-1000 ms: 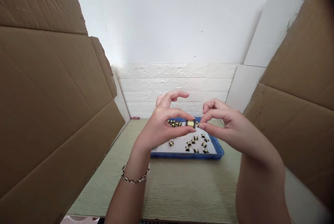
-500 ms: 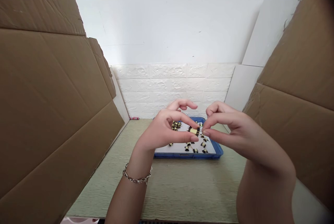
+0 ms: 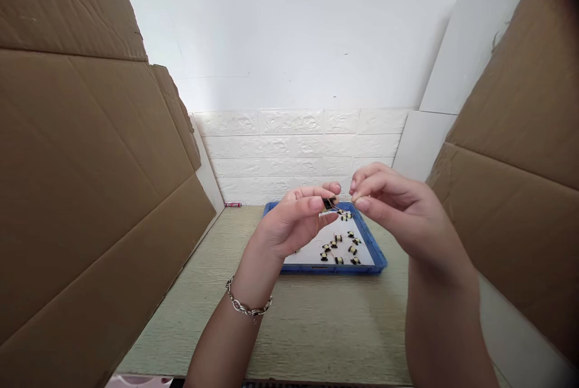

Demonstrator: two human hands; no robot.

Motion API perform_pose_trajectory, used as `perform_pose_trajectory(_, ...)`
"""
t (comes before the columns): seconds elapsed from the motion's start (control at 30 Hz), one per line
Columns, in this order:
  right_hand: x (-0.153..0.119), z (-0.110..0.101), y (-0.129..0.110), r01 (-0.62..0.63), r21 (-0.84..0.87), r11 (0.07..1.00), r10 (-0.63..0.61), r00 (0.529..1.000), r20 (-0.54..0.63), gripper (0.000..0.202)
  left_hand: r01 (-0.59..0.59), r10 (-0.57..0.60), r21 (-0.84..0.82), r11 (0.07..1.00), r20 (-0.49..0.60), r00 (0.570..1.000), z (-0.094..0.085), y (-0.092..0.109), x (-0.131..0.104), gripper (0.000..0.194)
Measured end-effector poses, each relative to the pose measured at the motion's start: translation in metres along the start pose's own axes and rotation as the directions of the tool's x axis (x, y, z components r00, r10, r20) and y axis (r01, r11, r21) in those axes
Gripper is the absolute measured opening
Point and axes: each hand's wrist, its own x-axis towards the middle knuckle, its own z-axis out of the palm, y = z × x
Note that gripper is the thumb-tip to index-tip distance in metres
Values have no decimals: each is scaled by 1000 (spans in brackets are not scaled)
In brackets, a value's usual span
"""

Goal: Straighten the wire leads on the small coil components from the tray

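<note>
My left hand (image 3: 294,219) holds a small black part with thin wires (image 3: 329,202) between its thumb and fingers, above the tray. To its right, my right hand (image 3: 402,207) is pinched with thumb and fingertips together beside the wires; whether it grips a wire end is too small to tell. Below both hands lies a blue tray (image 3: 335,270) lined with white paper. Several small black and yellow coils (image 3: 339,260) are scattered on the paper. The left part of the tray is hidden behind my left hand.
The tray rests on a pale green table (image 3: 325,327). Cardboard panels stand on the left (image 3: 90,165) and right (image 3: 511,134). A small red item (image 3: 233,204) lies at the table's back left, by the white brick-patterned wall (image 3: 289,146).
My left hand has turned, tilting the part so its black side and wires show, and raised it slightly. My right hand has shifted up a little, with its fingers drawn closer together.
</note>
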Motion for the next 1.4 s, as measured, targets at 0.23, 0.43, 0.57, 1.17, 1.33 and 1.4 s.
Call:
perform_pose_trajectory(0.23, 0, 5, 1, -2, 121, 993, 4, 1000, -13, 9, 37, -27, -264, 964, 41, 999, 4, -3, -2, 23)
perform_pose_trajectory(0.43, 0, 6, 0, -59, 190, 980, 61, 998, -8, 5, 29, -24, -243, 970, 22, 999, 2, -6, 0, 24)
perform_pose_trajectory(0.57, -1, 8, -2, -72, 205, 976, 74, 997, -3, 10, -1, 3, -181, 984, 14, 1000, 1, -7, 2, 25)
perform_pose_trajectory(1.17, 3, 13, 3, 4, 33, 999, 1, 990, -142, 8, 93, -78, -461, 883, 52, 996, 7, -6, 2, 21)
perform_pose_trajectory(1.33, 4, 13, 3, 53, 27, 998, -48, 986, -163, 9, 121, -95, -467, 876, 80, 992, 8, -6, 1, 20)
perform_pose_trajectory(1.4, 4, 13, 2, 72, 33, 997, -65, 984, -164, 10, 123, -94, -468, 875, 84, 992, 8, -6, 1, 20)
